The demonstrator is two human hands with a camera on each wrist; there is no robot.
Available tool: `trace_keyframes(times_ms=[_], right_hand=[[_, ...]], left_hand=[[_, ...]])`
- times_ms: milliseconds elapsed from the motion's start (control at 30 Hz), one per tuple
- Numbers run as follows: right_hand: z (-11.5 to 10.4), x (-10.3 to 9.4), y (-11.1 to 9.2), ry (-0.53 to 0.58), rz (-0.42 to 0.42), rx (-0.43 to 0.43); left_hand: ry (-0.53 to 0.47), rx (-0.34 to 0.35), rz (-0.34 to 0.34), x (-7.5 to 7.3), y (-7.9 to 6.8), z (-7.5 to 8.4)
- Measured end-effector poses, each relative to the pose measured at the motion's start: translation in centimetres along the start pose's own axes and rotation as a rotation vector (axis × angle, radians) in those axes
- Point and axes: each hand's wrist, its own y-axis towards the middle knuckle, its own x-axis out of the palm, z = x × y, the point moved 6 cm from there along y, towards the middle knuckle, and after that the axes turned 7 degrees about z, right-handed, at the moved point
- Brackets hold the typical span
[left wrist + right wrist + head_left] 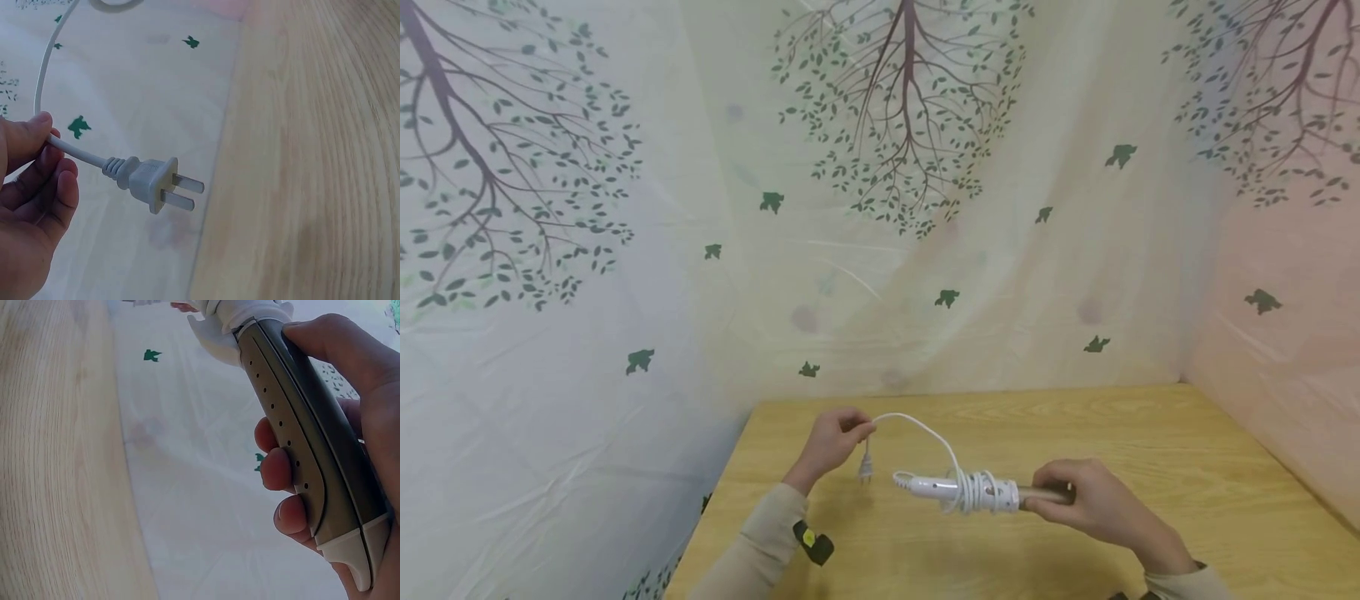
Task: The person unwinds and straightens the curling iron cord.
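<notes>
**Q.** What does each hand hold?

**A.** The left hand (pixel 833 439) pinches the white cord (pixel 81 153) just behind the plug (pixel 148 179), which hangs free; the right hand (pixel 1101 502) grips the brown end of the appliance (pixel 931 487), which is held above the counter (pixel 1150 433).

**Q.** How far along is the work?

**A.** Partway, by judgement: several turns of cord encircle the appliance's middle, while the plug end is loose. Whether winding or unwinding cannot be told.
</notes>
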Motion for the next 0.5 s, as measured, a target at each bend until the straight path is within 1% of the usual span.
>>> trace_keyframes(times_ms=[133,267,500], right_hand=[[0.1,-0.1,0.1,-0.008,0.003,0.0],[0.2,-0.1,0.1,-0.016,-0.004,0.008],[1.1,0.1,0.0,-0.07,-0.019,0.063]], left_hand=[[-0.012,0.018,0.012,-0.2,0.3,1.1],[-0.012,0.016,0.022,-0.5,0.3,1.6],[-0.002,0.049,0.043,-1.2,0.0,2.6]])
